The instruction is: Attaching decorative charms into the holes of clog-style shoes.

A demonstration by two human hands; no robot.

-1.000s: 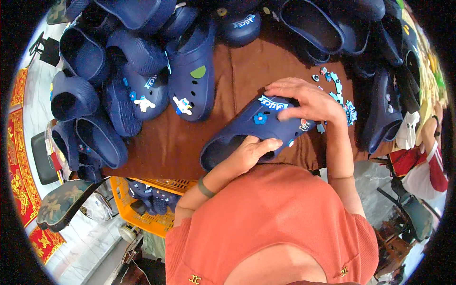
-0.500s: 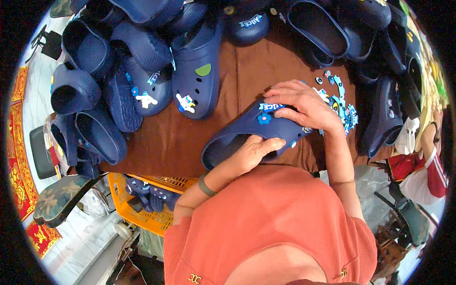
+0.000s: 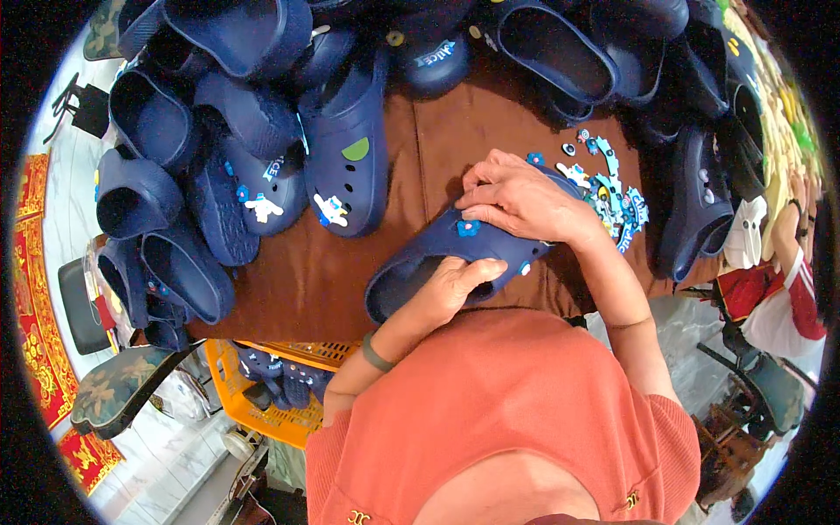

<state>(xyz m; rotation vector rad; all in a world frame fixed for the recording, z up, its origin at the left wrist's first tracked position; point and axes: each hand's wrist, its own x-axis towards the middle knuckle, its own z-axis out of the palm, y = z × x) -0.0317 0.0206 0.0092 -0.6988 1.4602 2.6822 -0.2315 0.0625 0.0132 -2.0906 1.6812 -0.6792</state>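
Head view: person in an orange shirt [image 3: 516,411] leans over a brown-covered table [image 3: 306,280]. Left hand [image 3: 455,284] grips the near side of a navy clog [image 3: 446,254], fingers curled over its rim into the opening, closed on the shoe. Green band on that wrist. Right hand [image 3: 525,201] lies on top of the same clog's toe end, fingers bent and pressing down on the upper; can't tell if anything small is pinched under the fingertips. A blue flower charm [image 3: 468,227] sits on the clog's upper just below the right hand. The clog lies on the table, mid-frame, tilted, heel toward lower left.

Just right of the right hand, a loose pile of small blue and white charms [image 3: 612,197] on the cloth. Left of the clog, well apart, a row of navy clogs already carrying charms [image 3: 346,166]. More navy clogs are heaped along the top and right edges [image 3: 560,44]. Yellow plastic basket [image 3: 280,411] below the table edge at lower left, holding dark shoes.
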